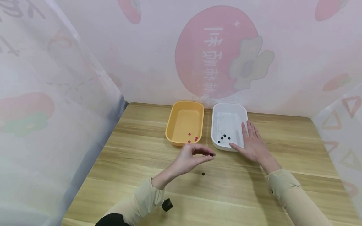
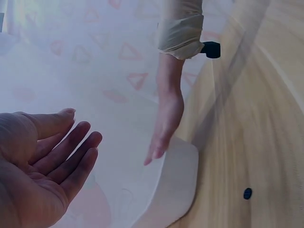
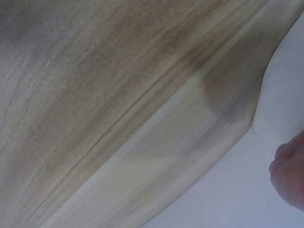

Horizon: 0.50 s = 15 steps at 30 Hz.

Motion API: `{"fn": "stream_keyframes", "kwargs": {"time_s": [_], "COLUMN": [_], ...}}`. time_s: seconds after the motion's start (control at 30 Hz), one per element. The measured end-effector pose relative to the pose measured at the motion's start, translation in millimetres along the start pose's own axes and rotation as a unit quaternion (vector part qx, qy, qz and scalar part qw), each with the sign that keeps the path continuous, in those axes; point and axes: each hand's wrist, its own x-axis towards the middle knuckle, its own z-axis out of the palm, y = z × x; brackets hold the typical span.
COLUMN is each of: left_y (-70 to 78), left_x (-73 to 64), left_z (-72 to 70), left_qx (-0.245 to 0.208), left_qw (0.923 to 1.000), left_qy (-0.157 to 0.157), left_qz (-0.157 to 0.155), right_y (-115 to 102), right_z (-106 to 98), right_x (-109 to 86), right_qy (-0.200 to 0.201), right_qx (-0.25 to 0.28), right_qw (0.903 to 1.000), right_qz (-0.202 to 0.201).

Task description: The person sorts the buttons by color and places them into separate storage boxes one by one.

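Note:
Between the thumb and fingertips of my left hand [image 1: 190, 158] is a small black button-like disc [image 1: 211, 154], pinched just in front of the white tray [image 1: 244, 113]. Another black disc [image 1: 203, 174] lies on the table below that hand; it also shows in the left wrist view as a dark oval [image 2: 247, 193]. My right hand [image 1: 253, 146] rests on the white tray's right edge, fingers spread and fairly straight, thumb over the near rim. Several black discs [image 1: 224, 135] sit in the tray's near end. The left wrist view hides what the left fingertips pinch.
Left of the white tray stands a yellow tray [image 1: 169, 128] with several small red discs [image 1: 189, 134] at its near end. A black block-like object [image 1: 167, 205] is beside the left sleeve. Printed cloth [image 1: 147, 62] hangs behind the wooden table [image 1: 127, 141] and along both sides.

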Motion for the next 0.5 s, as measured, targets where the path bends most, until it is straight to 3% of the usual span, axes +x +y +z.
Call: {"fn": "stream_keyframes", "kwargs": {"time_s": [0.5], "left_y": [32.3], "left_x": [12.1], "left_z": [-13.8], "left_qx": [-0.027], "left_qw": [0.9993], "left_qy": [0.004], "left_qz": [0.025], "right_y": [0.7], "right_z": [2.0], "right_x": [1.2], "right_qy": [-0.003], "right_qx": [-0.004], "right_qw": [1.0], "right_qz": [0.002]}}
